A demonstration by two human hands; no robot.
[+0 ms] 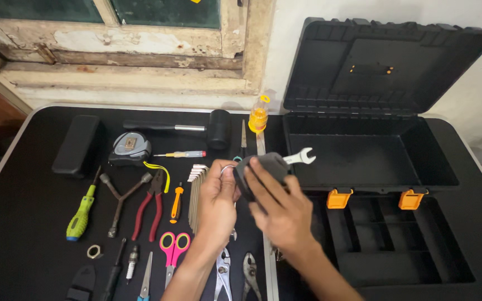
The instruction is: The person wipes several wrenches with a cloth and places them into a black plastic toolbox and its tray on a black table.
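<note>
A spanner [299, 156] is gripped by the left hand [218, 198]; a dark cloth [263, 167] is pressed on it by the right hand [280, 203], above the counter [23, 245].

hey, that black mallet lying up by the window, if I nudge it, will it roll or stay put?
The black mallet lies on its side on the black table. Its head looks cylindrical, so it might roll slightly, though the long handle should stop it. It's probably head-heavy when lifted.
</note>
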